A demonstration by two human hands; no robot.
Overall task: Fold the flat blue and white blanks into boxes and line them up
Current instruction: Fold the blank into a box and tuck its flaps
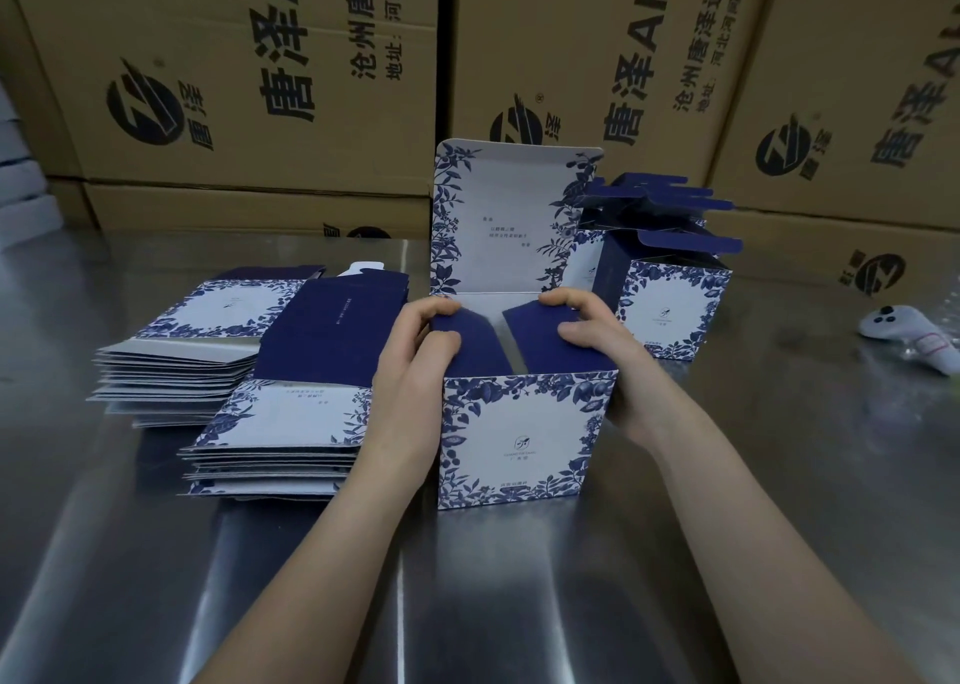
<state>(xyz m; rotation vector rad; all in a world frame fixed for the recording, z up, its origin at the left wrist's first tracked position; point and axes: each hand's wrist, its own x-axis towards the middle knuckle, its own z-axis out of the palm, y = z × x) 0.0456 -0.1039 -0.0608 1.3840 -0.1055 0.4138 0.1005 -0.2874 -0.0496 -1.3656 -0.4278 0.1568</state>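
Note:
A blue and white floral box [519,439] stands upright at the middle of the steel table, its tall lid flap [498,216] raised at the back. My left hand [415,361] grips its left side, fingers curled over the dark blue left flap [478,340]. On the other side, my right hand [597,351] holds the box and presses the dark blue right flap [535,335] inward. Two stacks of flat blanks [275,413] lie to the left. Behind right stand folded boxes [670,304] with open blue flaps.
Large brown printed cartons [234,86] wall off the back of the steel table [519,579]. A white controller-like device [914,330] lies at the far right. The near part of the table shows bare metal.

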